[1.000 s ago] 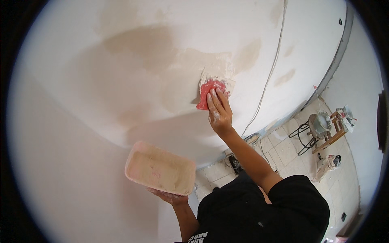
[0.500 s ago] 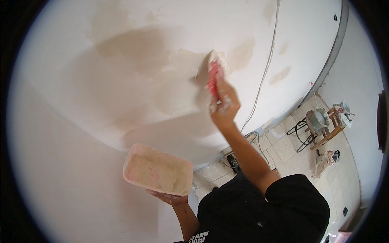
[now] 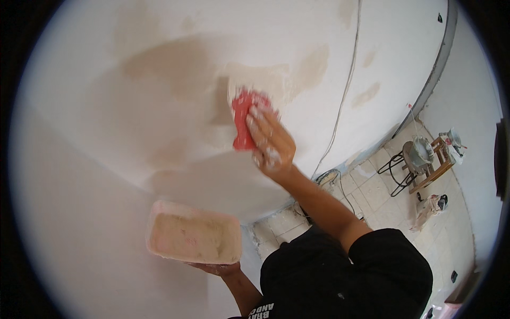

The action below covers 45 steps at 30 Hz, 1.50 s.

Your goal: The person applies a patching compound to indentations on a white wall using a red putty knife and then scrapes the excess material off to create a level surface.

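Right hand (image 3: 271, 139) clenched on a red trowel (image 3: 245, 122), its blade pressed flat to the white wall (image 3: 159, 80) over a beige patch of wet filler (image 3: 175, 64); left hand (image 3: 215, 267) below the trowel, its grip cupped under a shallow pink tray (image 3: 192, 234) of the same paste. The trowel looks light and stiff, best taken by its handle — the smeared fingers suggest a slippery hold — while the loaded tray seems heavier and needs support from beneath. Right of the trowel a thin cable (image 3: 345, 90) runs down the wall to a tiled floor (image 3: 382, 186), where a wooden stool (image 3: 433, 162) stands.
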{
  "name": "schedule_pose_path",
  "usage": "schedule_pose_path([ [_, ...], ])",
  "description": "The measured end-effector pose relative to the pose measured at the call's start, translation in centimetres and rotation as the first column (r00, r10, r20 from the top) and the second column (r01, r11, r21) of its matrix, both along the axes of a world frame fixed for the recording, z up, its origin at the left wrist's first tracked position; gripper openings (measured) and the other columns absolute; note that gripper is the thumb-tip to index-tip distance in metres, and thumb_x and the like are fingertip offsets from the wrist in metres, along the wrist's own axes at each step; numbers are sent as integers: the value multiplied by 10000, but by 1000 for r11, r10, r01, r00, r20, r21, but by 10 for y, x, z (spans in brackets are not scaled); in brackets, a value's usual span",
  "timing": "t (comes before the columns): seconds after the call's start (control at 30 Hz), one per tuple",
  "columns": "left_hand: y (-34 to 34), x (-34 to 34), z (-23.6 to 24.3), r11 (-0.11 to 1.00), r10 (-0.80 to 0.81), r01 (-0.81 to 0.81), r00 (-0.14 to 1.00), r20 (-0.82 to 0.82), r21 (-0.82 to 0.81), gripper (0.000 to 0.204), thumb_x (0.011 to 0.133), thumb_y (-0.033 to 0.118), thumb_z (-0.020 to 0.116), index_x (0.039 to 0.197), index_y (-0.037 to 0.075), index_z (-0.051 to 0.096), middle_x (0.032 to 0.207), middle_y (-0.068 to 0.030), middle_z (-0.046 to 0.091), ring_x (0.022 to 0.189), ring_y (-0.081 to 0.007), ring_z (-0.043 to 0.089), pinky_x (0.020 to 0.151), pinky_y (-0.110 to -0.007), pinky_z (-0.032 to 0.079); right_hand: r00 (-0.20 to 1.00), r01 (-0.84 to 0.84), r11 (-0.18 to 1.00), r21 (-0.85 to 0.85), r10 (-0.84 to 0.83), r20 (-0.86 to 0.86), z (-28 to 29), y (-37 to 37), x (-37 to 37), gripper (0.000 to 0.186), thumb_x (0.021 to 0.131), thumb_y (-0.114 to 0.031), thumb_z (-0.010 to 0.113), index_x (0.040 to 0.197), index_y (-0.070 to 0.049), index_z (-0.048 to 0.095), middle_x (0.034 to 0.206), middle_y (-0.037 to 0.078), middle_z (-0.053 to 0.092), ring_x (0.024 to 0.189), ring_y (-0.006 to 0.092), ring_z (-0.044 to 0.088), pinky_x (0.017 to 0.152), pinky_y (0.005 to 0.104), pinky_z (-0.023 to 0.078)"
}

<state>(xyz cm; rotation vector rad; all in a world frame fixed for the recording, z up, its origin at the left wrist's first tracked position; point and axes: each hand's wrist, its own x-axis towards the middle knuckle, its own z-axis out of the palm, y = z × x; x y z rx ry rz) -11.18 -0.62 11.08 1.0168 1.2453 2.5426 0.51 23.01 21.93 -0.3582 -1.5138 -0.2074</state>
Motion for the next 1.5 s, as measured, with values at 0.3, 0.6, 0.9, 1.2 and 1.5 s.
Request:
schedule_pose_path([
  [0.3, -1, -3, -3, 996, -86, 82, 987, 135, 38, 875, 930, 566, 457, 1535, 102, 29, 1536, -216, 174, 1342, -422, 374, 1037, -586, 427, 951, 194, 979, 56, -202, 235, -20, 47, -18, 433, 742, -14, 611, 1171, -24, 660, 1237, 109, 636, 1181, 317, 581, 1000, 446, 488],
  [0.6, -8, -10, -7, 996, -84, 76, 981, 175, 50, 880, 926, 565, 468, 1534, 102, 32, 1537, -215, 172, 1342, -425, 372, 1035, -594, 426, 978, -166, 942, -293, 120, -170, 15, 12, 29, 559, 700, 160, 479, 1229, 48, 621, 1226, 201, 644, 1102, 224, 630, 864, 250, 491],
  [0.9, -14, -5, -12, 997, -76, 79, 985, 152, -9, 885, 921, 563, 479, 1534, 103, 36, 1538, -215, 171, 1342, -429, 371, 1033, -601, 425, 992, -124, 946, -301, 113, -56, -2, -18, -62, 599, 633, 55, 647, 1216, -82, 654, 1224, 147, 644, 1121, 295, 635, 919, 371, 542],
  [1.2, -34, -18, -26, 994, -85, 62, 951, 296, 85, 903, 907, 539, 539, 1530, 95, 59, 1537, -208, 185, 1336, -424, 380, 1039, -616, 410, 950, -229, 842, -488, 303, 77, 1, -42, -33, 617, 624, 20, 669, 1233, -75, 638, 1255, 108, 632, 1172, 285, 602, 973, 379, 517],
  [1.5, -32, -17, -28, 988, -153, 138, 946, 284, 75, 925, 887, 473, 607, 1527, 76, 70, 1527, -223, 207, 1324, -419, 403, 1045, -585, 414, 948, 87, 985, 148, -128, 293, -2, 44, -38, 448, 736, -43, 617, 1182, -56, 660, 1288, 62, 609, 1227, 255, 559, 1049, 394, 465],
])
